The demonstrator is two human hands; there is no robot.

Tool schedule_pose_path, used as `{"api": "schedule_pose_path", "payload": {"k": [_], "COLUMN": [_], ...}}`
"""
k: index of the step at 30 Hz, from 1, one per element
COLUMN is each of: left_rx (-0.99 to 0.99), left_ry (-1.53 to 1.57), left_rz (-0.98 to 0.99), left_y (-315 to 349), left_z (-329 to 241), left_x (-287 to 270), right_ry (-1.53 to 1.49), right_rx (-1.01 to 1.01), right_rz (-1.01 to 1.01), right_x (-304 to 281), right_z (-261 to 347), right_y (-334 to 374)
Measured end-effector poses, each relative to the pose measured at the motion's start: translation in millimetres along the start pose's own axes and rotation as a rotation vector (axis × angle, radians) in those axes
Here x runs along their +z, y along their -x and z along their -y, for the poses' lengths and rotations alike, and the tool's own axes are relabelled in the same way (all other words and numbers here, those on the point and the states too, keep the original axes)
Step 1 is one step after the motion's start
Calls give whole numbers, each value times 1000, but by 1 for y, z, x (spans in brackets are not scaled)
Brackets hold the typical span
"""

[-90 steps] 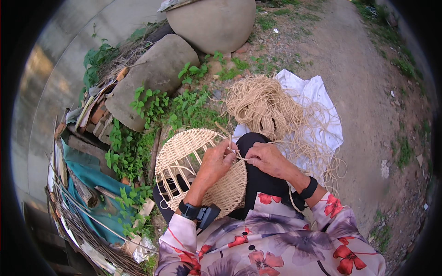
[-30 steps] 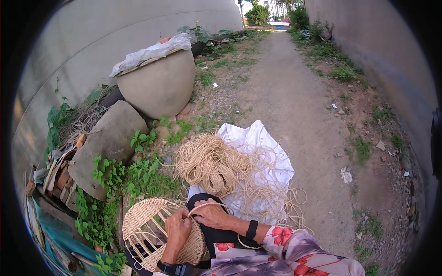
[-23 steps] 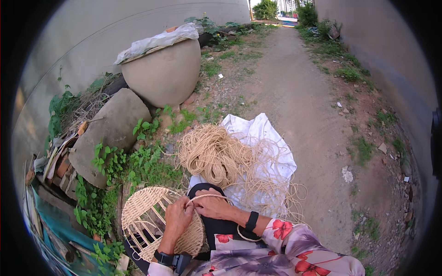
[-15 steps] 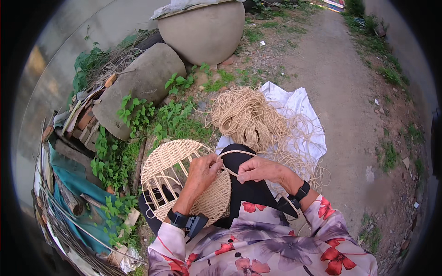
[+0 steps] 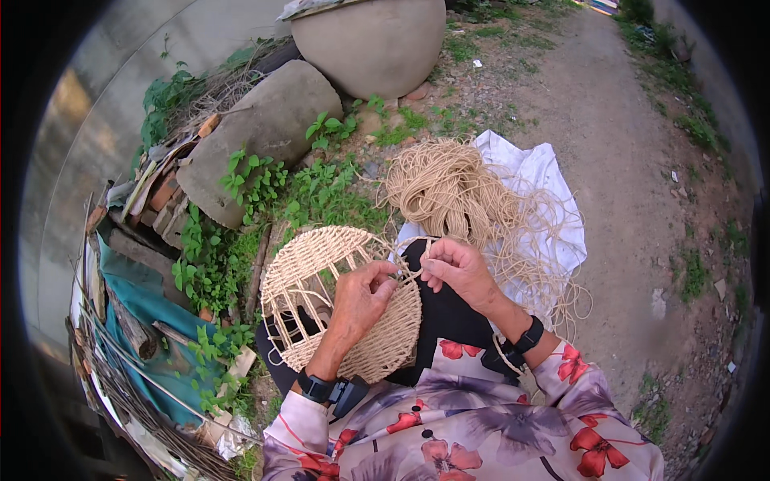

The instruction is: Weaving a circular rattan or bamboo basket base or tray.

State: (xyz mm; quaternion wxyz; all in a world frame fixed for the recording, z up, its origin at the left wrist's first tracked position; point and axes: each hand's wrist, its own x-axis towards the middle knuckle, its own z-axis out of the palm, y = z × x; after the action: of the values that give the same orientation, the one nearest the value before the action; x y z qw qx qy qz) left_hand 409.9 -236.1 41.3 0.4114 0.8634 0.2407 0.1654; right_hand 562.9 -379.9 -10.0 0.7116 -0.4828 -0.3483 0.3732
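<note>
A round piece woven from straw-coloured cord (image 5: 381, 337) lies tilted over my dark-trousered lap, with open gaps between bare strands across its middle. My left hand (image 5: 359, 305) rests over its right part, thumb and fingers pinched at the cord by the rim. Just to the right, my right hand (image 5: 459, 272) pinches a length of the same cord (image 5: 413, 240), which loops between the two hands beside the rim. The fingertips of both hands partly hide where the cord meets the weave. Another stretch of cord hangs by my right wrist.
A big tangled heap of cord (image 5: 449, 188) lies on a white sheet (image 5: 553, 180) just ahead. To the left are a concrete cylinder (image 5: 265, 132), green weeds, bricks, sticks and a teal cloth (image 5: 144, 305). A large rounded vessel (image 5: 369, 48) stands beyond; a dirt path (image 5: 593, 104) runs on the right.
My right hand has lifted slightly and turned, its fingers now curled more. The cord loop between the hands has changed shape. The whole view has shifted a little.
</note>
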Motion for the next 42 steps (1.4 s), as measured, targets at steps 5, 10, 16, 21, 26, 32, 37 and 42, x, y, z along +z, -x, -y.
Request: {"api": "schedule_pose_path", "payload": {"k": [5, 10, 16, 21, 26, 32, 37, 42], "left_rx": [269, 196, 165, 87, -28, -103, -228, 117], "left_ry": [-229, -275, -356, -189, -92, 138, 218, -128], "left_rz": [14, -44, -58, -44, -58, -59, -69, -389], "left_y": [-2, -7, -13, -17, -21, -25, -14, 6], "left_z": [5, 2, 0, 11, 21, 41, 4, 1], "left_x": [21, 25, 27, 32, 43, 47, 39, 26], "right_ry": [67, 350, 871, 951, 1052, 1074, 987, 564], "right_rx": [-24, -51, -353, -378, -379, -350, -224, -123], "right_rz": [21, -71, -98, -94, -40, 3, -79, 68], "right_x": [17, 6, -1, 4, 3, 7, 3, -15], "right_z": [-12, -4, -22, -24, -24, -30, -23, 5], "right_y": [-5, 1, 5, 4, 0, -8, -5, 7]}}
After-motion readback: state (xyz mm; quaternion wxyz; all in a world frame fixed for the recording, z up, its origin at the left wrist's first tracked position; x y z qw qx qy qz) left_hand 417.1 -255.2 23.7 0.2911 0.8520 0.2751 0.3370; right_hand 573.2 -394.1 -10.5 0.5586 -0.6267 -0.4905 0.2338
